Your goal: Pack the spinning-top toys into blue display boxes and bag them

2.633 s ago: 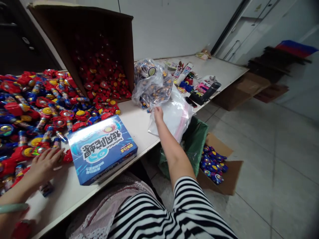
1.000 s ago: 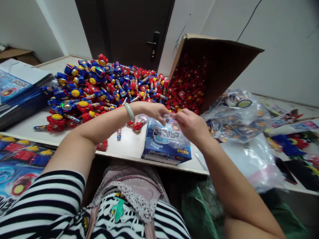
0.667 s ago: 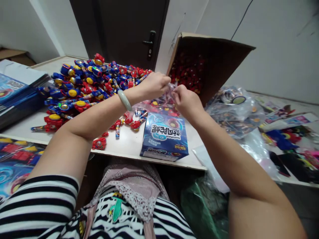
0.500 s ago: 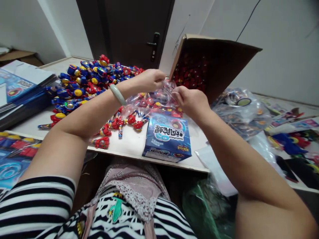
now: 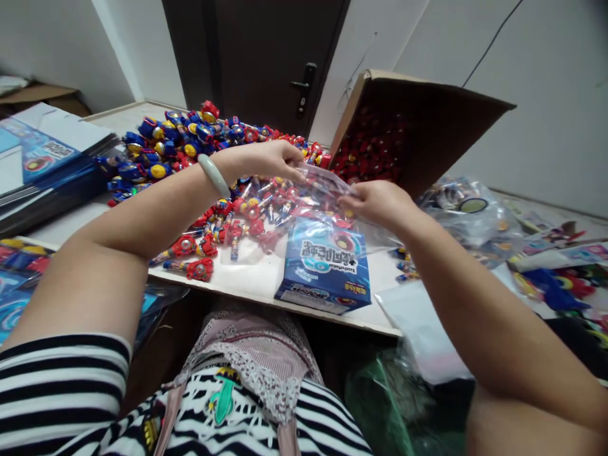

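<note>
My left hand (image 5: pixel 268 158) and my right hand (image 5: pixel 377 201) each pinch the top edge of a clear plastic bag (image 5: pixel 304 212) and hold it spread out above the table. Under the bag lies a blue printed box (image 5: pixel 327 266) near the table's front edge. Behind the bag spreads a heap of red and blue toys (image 5: pixel 190 136). A pale green bangle sits on my left wrist.
A brown cardboard box (image 5: pixel 427 126) lies on its side at the back, red toys inside. Plastic bags of small items (image 5: pixel 465 212) lie to the right, a stack of flat blue boxes (image 5: pixel 38 164) to the left. A dark door (image 5: pixel 266 57) stands behind the white table (image 5: pixel 256 282).
My right hand took a clear bag from the right and brought it over the blue box. Both hands have pulled the bag's edge apart and spread it wider.
</note>
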Motion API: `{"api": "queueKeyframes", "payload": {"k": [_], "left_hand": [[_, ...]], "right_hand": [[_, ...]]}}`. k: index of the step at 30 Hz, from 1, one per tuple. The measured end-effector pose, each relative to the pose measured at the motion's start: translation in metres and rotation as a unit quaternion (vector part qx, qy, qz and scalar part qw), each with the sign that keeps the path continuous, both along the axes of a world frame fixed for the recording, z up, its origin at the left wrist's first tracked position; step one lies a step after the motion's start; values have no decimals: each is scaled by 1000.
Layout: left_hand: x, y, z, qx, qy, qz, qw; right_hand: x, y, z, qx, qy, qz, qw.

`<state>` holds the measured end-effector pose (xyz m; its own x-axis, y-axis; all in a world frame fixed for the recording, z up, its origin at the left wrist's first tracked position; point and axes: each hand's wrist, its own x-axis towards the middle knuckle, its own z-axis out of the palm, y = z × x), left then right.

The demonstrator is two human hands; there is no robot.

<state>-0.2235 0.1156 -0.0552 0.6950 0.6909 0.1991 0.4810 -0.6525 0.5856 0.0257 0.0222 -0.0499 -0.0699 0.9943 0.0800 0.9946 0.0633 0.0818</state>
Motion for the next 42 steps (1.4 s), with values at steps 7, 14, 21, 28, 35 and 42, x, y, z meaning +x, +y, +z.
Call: {"api": "queueKeyframes", "payload": {"k": [7,14,21,28,35,42], "left_hand": [[6,-6,-6,93,-59,45,993],[2,-9,-3,75,-26,50,996],[9,0,-11,88,-101,139,981],[12,17,-34,35,134,106,985],[18,61,-21,-57,31,278,958],[34,85,-25,41,256,181,949]], "right_hand": [[-18,-14,-7,-86,-89,57,991],[-12,-7,1,37,-34,33,998],[-20,-15,-13,-32,-163,9,986],[29,38,-26,-86,-102,-127,983],[64,82,-75,-108,-83,-169,976],[128,140,-62,80,194,-250,945]]}}
